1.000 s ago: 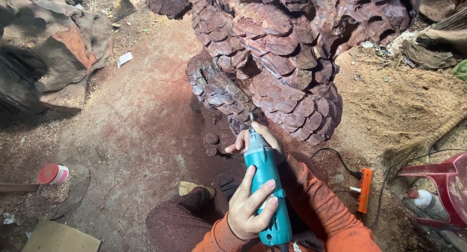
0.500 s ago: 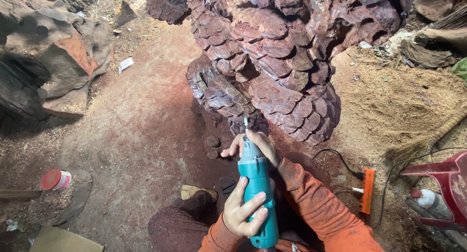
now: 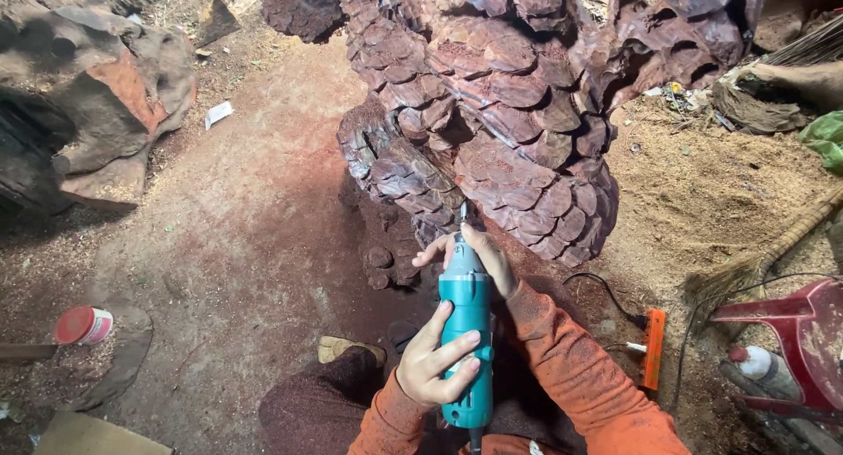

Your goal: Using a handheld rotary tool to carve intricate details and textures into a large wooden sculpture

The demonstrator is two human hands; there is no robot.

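A teal electric die grinder (image 3: 465,332) points up at the lower edge of a large dark red wood carving (image 3: 509,112) covered in scale shapes. My left hand (image 3: 435,363) wraps the rear of the tool body. My right hand (image 3: 479,257) grips its nose, right behind the thin bit that meets the carved scales. Both sleeves are orange. My knee in dark trousers (image 3: 325,402) is at the bottom, with a shoe beside it.
Reddish sawdust covers the ground. An orange power strip (image 3: 652,350) with a black cable lies at right, beside a red plastic chair (image 3: 790,341) and a broom (image 3: 755,257). A red-capped can (image 3: 83,325) sits at left. Another carved log (image 3: 88,95) stands upper left.
The view has shifted slightly; the grinder and both hands moved a little up toward the carving's lower scales. Grip on the tool is unchanged.
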